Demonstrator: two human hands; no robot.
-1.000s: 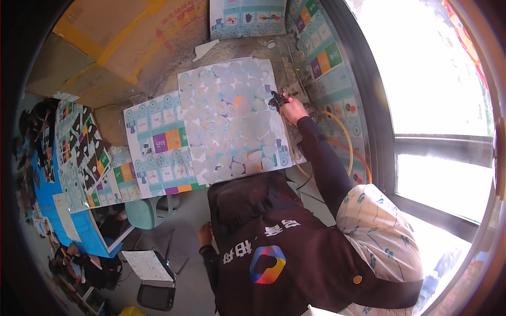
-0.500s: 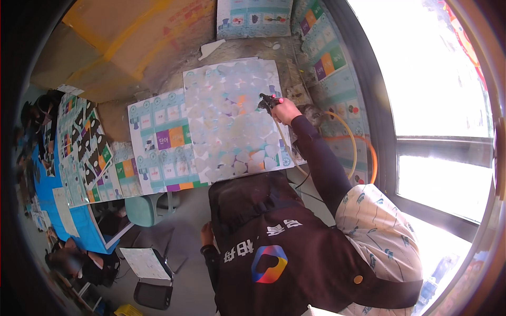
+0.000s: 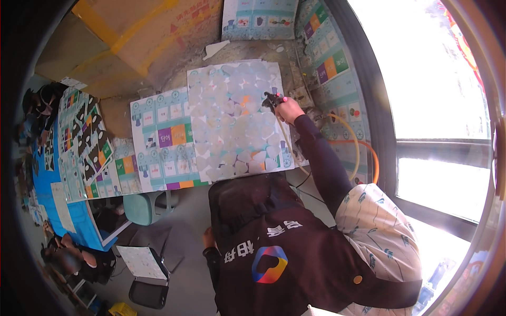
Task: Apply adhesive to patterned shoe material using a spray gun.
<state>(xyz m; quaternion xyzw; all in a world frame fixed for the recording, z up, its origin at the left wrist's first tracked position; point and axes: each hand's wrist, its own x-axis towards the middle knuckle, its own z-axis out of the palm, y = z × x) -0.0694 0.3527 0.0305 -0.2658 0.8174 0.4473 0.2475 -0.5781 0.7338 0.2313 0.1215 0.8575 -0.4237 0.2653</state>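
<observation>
My right hand (image 3: 289, 111) is closed round a small dark spray gun (image 3: 273, 100), held over the right edge of a pale sheet. A thin yellowish hose (image 3: 287, 138) runs down from the gun. Many thin, roundish, whitish pieces cover most of the sheet (image 3: 192, 79), with patches of purple and orange among them. Whether any spray is coming out does not show. My left hand (image 3: 209, 238) hangs low beside my dark apron (image 3: 274, 231), away from the table; its fingers are mostly hidden.
Printed boards (image 3: 162, 118) lie left of the sheet. Printed panels (image 3: 332, 68) line the right side by the window frame (image 3: 387, 110). An orange hose (image 3: 371, 152) loops there. Cardboard (image 3: 153, 31) stands behind. A folding chair (image 3: 149, 293), a greenish stool (image 3: 138, 209) and another person (image 3: 79, 258) are lower left.
The whole view has shifted and turned slightly. My right hand still holds the spray gun near the sheet's right edge, and my left hand still hangs down.
</observation>
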